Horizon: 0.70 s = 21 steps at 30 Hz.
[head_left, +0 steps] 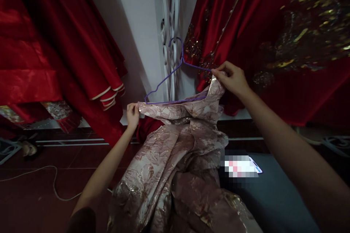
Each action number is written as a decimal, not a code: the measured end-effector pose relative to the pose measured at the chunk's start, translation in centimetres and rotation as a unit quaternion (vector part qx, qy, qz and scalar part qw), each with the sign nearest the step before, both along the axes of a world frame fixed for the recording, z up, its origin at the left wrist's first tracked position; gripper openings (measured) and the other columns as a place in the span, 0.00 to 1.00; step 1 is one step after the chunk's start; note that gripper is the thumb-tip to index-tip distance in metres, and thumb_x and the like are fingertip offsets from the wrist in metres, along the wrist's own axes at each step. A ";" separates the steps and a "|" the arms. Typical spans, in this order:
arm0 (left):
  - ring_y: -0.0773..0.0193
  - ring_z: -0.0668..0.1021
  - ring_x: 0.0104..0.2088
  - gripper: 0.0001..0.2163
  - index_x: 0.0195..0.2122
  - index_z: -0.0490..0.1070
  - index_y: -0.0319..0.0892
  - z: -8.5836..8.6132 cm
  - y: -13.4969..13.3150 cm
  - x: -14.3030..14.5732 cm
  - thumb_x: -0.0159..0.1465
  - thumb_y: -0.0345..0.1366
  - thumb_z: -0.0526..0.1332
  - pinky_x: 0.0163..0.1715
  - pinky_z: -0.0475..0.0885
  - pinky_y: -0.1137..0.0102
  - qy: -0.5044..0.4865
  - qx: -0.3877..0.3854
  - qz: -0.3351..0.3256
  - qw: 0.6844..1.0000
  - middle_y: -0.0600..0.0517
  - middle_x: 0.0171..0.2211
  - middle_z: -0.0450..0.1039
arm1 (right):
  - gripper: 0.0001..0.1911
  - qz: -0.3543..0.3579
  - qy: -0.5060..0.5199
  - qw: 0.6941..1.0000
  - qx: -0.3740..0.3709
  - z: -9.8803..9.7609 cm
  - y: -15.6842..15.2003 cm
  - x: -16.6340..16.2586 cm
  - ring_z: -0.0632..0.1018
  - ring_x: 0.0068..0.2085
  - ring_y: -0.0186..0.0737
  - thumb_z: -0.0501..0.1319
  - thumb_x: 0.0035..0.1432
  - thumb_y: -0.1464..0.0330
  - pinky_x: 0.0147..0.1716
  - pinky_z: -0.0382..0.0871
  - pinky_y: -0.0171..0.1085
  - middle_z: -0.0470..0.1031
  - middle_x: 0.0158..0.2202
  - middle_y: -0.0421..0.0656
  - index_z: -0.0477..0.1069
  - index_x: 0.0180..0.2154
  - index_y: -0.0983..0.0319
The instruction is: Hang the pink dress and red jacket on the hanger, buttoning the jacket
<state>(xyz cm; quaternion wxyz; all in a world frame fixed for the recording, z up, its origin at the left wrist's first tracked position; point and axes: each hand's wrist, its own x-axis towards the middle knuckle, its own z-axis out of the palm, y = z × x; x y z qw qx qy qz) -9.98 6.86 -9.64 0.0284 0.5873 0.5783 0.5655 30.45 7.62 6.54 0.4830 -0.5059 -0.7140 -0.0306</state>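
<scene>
A pale pink dress (153, 153) with a shiny floral pattern hangs in the middle of the head view, its skirt falling toward me in folds. My left hand (133, 114) pinches the left end of its neckline. At the dress's right shoulder, my right hand (231, 78) grips the strap, close to the arm of a purple hanger (166, 76). The hanger's lower bar runs along the top edge of the dress, partly inside it. Its hook lies in front of a white scrolled metal stand, and I cannot tell whether it hangs there.
Red garments hang at the left (90, 43) and right (262, 32), the right ones with gold sequins. The white metal stand (165, 54) rises between them. A lit phone (255, 165), partly blurred out, lies on a grey surface (279, 193). A pale cable (56, 182) crosses the floor.
</scene>
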 end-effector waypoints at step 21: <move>0.63 0.71 0.45 0.15 0.36 0.71 0.40 7.2 1.0 2.3 0.65 0.44 0.50 0.49 0.66 0.69 0.090 0.079 -0.031 0.992 0.46 0.41 0.66 | 0.11 0.044 0.021 0.999 0.002 -0.8 0.5 -0.2 0.66 0.27 0.31 0.59 0.56 0.59 0.29 0.58 0.32 0.70 0.28 0.39 0.64 0.29 0.59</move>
